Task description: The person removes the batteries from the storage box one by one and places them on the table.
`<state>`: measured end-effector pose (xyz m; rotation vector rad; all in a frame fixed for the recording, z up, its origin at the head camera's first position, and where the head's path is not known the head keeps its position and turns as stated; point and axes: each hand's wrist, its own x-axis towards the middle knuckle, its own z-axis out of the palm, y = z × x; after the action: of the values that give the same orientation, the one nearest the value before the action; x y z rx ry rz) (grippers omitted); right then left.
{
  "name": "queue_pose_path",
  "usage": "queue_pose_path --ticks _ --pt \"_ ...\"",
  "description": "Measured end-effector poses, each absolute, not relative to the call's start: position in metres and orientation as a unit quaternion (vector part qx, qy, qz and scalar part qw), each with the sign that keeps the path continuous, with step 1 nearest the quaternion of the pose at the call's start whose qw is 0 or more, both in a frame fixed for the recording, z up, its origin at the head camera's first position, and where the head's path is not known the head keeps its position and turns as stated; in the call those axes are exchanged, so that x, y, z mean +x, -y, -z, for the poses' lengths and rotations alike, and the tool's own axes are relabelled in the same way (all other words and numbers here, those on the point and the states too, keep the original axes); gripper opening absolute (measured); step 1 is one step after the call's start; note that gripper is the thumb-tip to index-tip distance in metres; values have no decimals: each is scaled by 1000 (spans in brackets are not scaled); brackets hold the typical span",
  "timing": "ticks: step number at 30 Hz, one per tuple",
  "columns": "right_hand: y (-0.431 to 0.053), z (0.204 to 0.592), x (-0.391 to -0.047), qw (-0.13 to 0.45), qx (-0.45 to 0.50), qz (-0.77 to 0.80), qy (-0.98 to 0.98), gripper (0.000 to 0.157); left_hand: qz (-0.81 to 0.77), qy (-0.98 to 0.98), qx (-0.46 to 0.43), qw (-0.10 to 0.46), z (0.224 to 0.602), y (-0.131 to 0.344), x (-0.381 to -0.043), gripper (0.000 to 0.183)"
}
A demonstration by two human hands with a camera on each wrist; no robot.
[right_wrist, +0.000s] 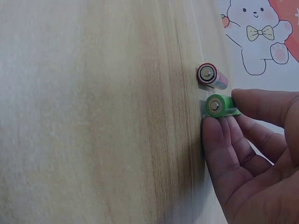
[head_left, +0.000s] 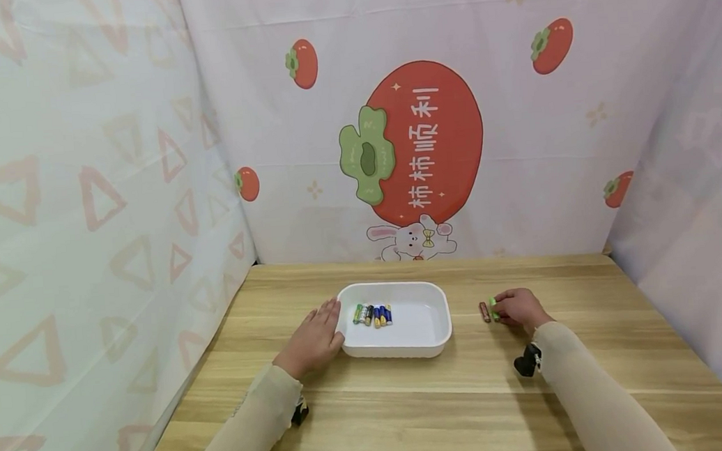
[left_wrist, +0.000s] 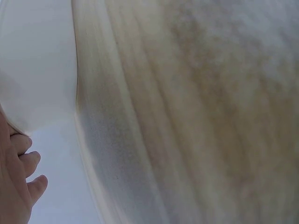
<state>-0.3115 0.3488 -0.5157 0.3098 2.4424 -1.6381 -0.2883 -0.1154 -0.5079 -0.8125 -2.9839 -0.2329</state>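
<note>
My right hand pinches a green battery between thumb and fingers, at the table's right. Just beside it, apart from the hand, lies a red battery; the right wrist view shows its round end. My left hand rests against the left side of a white tray, fingers extended along its rim. Inside the tray's left half, several batteries in green, black and blue lie side by side in a row. In the left wrist view only part of that hand appears, touching a white surface.
The wooden table stretches around the tray and in front of both arms. A white curtain printed with persimmons and a rabbit hangs along the back edge, and further curtains close off the left and right sides.
</note>
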Motion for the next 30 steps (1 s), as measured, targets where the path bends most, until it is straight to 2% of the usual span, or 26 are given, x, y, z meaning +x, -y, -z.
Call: queue_pose_path --ticks 10,30 --pt "-344 514 -312 93 105 489 -861 38 72 962 -262 19 507 115 -288 64" --pt "-343 513 -312 91 107 466 -873 36 76 960 -268 26 508 115 -290 64"
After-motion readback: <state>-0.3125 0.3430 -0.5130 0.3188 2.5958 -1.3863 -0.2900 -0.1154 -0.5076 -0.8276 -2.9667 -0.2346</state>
